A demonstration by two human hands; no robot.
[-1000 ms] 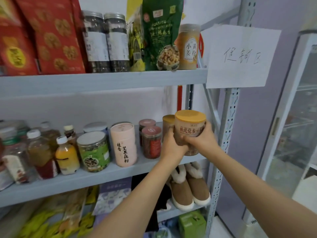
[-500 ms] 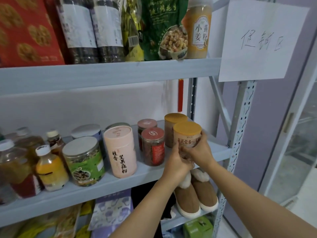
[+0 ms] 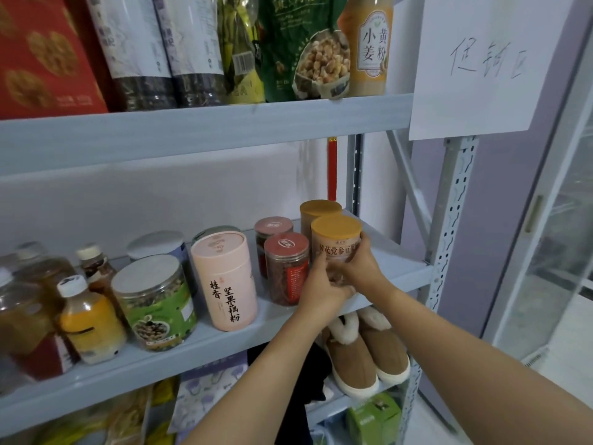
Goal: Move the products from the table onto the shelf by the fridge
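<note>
A jar with a mustard-yellow lid [image 3: 336, 239] stands at the right end of the grey middle shelf [image 3: 398, 271], in front of a matching jar [image 3: 319, 209]. My left hand [image 3: 321, 289] grips its lower left side. My right hand [image 3: 361, 268] wraps its right side, fingers curled round the body. The jar's base is hidden behind my hands, so contact with the shelf cannot be told.
Left of the jar stand two red-lidded jars [image 3: 286, 266], a pink tube [image 3: 226, 281], a green-labelled jar [image 3: 154, 303] and several bottles [image 3: 90, 319]. The upper shelf [image 3: 205, 130] holds bags and jars. A paper sign [image 3: 481, 62] hangs right; glass fridge door [image 3: 564, 220] beyond.
Both hands have lowered the yellow-lidded jar from above the shelf edge down into the spot beside the red-lidded jar. The camera has come closer.
</note>
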